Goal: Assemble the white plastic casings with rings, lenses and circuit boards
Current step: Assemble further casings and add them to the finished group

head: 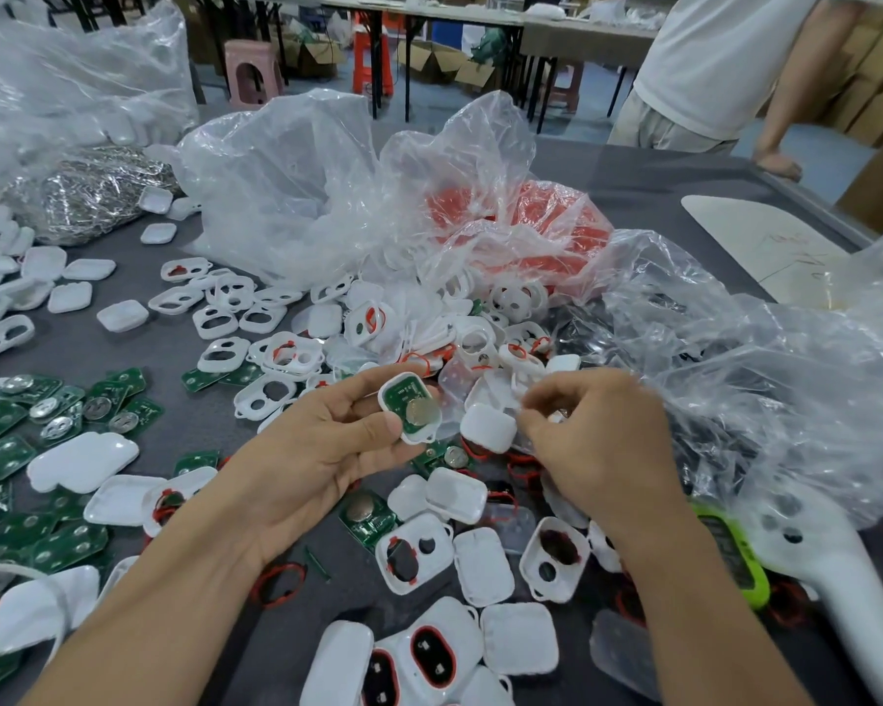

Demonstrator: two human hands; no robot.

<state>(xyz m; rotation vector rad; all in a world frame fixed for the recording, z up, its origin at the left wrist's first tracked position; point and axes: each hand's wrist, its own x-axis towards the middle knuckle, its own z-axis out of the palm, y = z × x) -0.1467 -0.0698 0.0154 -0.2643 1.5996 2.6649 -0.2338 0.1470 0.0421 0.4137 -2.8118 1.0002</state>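
Left grip (pixel 337 430) holding casing (pixel 416 437) with circuit board (pixel 403 400); right grip (pixel 597 430) pinching cover (pixel 488 428) beside casing; align edges squarely before pressing.

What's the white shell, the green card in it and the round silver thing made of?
White shell: likely plastic, smooth, slightly glossy, moulded rim. Green card: seemingly circuit board, flat with green coating. Round silver thing: looks like metal, dull shine, perhaps a coin battery.

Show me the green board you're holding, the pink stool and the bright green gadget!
held circuit board (pixel 397 397): head view, its green upper part.
pink stool (pixel 253 48): head view, its seat.
lime-green gadget (pixel 732 555): head view, its dark middle panel.
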